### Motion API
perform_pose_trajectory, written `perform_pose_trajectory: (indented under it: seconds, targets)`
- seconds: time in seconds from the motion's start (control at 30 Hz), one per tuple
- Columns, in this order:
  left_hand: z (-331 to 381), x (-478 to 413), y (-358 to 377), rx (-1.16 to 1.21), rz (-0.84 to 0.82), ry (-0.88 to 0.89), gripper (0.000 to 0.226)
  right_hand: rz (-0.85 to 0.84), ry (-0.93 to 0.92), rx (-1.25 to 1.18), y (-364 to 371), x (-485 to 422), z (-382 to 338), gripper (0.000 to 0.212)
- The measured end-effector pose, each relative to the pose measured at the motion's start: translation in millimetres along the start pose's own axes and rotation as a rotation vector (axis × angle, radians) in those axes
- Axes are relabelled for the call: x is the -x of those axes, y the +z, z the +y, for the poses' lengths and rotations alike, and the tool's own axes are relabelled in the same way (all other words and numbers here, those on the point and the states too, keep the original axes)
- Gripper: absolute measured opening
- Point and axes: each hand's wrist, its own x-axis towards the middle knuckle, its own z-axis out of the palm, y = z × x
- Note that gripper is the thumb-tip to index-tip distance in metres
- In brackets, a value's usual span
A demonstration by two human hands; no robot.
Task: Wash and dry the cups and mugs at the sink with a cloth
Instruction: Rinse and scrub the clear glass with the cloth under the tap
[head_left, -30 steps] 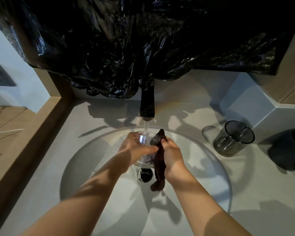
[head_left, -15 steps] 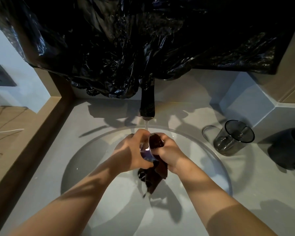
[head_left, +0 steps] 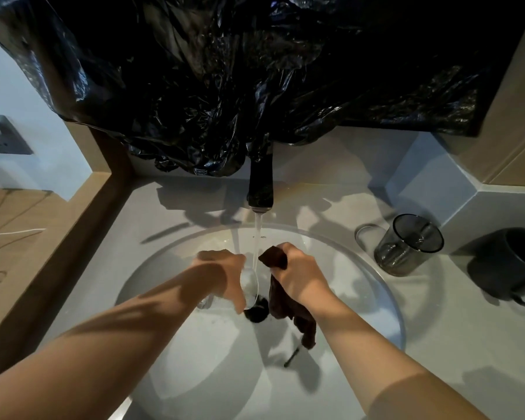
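My left hand (head_left: pixel 222 272) grips a clear glass cup (head_left: pixel 249 286) tilted on its side over the white sink basin (head_left: pixel 361 268), its mouth facing right under the running water (head_left: pixel 257 237) from the black tap (head_left: pixel 260 189). My right hand (head_left: pixel 299 275) holds a dark brown cloth (head_left: pixel 282 301) just right of the stream; the cloth hangs down past my wrist, apart from the cup. The drain (head_left: pixel 256 312) shows between my hands.
A smoky glass mug (head_left: pixel 406 247) and a dark grey mug (head_left: pixel 509 265) stand on the grey counter (head_left: pixel 467 344) to the right. Black plastic sheeting (head_left: pixel 255 71) hangs over the back wall. A wooden ledge (head_left: pixel 28 237) with cables lies left.
My hands have drawn apart. The cloth has come out of the cup, and the cup now lies sideways under the water stream.
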Motion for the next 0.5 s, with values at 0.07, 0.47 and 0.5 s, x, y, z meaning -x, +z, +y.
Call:
perform_pose_trajectory:
  seconds: [0.07,0.47,0.5]
  targets:
    - [3.7,0.0,0.8,-0.108,0.026,0.014,0.071,-0.063,0.031,0.085,2.3,3.6,0.4,0.030]
    - [2.2,20.5,16.6,-0.542,0.090,0.062,0.054,-0.269,0.138,0.151,-2.1,39.8,0.1,0.022]
    - [1.0,21.7,17.2,-0.545,0.091,0.063,0.054,-0.254,0.132,0.153,-2.4,41.3,-0.1,0.022]
